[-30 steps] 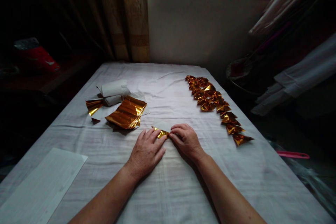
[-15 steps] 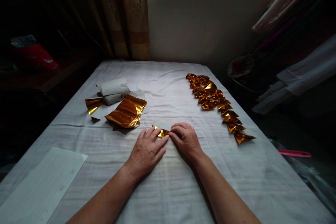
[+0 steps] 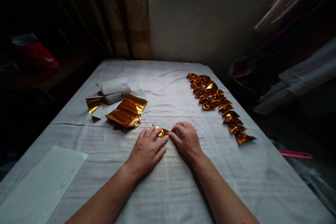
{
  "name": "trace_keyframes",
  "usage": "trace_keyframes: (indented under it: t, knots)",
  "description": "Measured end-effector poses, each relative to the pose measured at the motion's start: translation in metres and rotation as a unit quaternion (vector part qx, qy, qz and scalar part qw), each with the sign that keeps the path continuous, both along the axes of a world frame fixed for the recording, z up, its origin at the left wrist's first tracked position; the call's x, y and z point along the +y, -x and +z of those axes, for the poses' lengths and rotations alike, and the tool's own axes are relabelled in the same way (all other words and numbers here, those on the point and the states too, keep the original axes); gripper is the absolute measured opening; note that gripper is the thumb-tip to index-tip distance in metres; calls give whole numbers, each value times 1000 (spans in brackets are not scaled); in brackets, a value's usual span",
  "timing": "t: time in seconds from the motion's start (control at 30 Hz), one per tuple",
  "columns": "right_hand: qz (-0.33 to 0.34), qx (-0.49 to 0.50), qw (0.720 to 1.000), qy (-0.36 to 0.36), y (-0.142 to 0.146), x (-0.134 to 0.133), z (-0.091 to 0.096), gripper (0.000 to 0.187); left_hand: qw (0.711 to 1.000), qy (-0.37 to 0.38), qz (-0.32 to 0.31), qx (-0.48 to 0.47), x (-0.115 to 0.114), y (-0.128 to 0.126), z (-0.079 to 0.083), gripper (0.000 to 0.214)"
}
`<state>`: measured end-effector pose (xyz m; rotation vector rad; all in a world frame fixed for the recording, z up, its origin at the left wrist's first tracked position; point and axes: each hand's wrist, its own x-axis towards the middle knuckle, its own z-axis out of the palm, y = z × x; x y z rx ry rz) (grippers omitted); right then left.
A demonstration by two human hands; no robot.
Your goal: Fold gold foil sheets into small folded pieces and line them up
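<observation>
A small sheet of gold foil paper (image 3: 163, 133), partly folded, lies flat on the cloth before me, its pale backing showing at the far side. My left hand (image 3: 147, 148) holds the left part down, fingers over it and thumb along the near fold. At the right end, my right hand (image 3: 187, 140) has bent fingers, its thumb and index finger closed on the paper's edge. Both thumb tips nearly meet at the fold. Beyond my left hand is a stack of gold foil sheets (image 3: 127, 110). Folded gold foil pieces (image 3: 210, 105) lie in rows to the right.
A white cloth (image 3: 168, 189) covers the table. Crumpled whitish paper (image 3: 114, 87) and a loose gold piece (image 3: 93, 105) lie at the far left, and a pale sheet (image 3: 47, 185) at the near left. Hanging clothes (image 3: 307, 77) and a pink handle (image 3: 295, 154) are beyond the right edge.
The hands and the foil paper keep almost the same place, with the right fingers slightly more bent. The whole view has shifted a little.
</observation>
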<state>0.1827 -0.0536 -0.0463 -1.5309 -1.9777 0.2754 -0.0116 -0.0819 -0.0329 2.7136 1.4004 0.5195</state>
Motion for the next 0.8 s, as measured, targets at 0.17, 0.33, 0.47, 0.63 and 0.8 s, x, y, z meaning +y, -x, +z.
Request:
trace_keyframes:
  t: [0.17,0.33,0.47,0.63,0.8]
  knots:
    - [-17,-11,1000,-5,1,0,-1,10,1000,-4,-6,-15,1,1,2,36]
    - [-21,-5,1000,-4,2,0,-1,9,1000,1,-13,-16,1,4,1,35]
    - [-20,-1,1000,-10,2,0,0,12,999,8,-31,-12,3,10,0,36]
    - [-22,-2,1000,0,2,0,0,11,998,25,-52,-10,7,15,5,32]
    - [-15,9,1000,-3,0,2,-4,12,998,26,-56,-10,8,15,9,29]
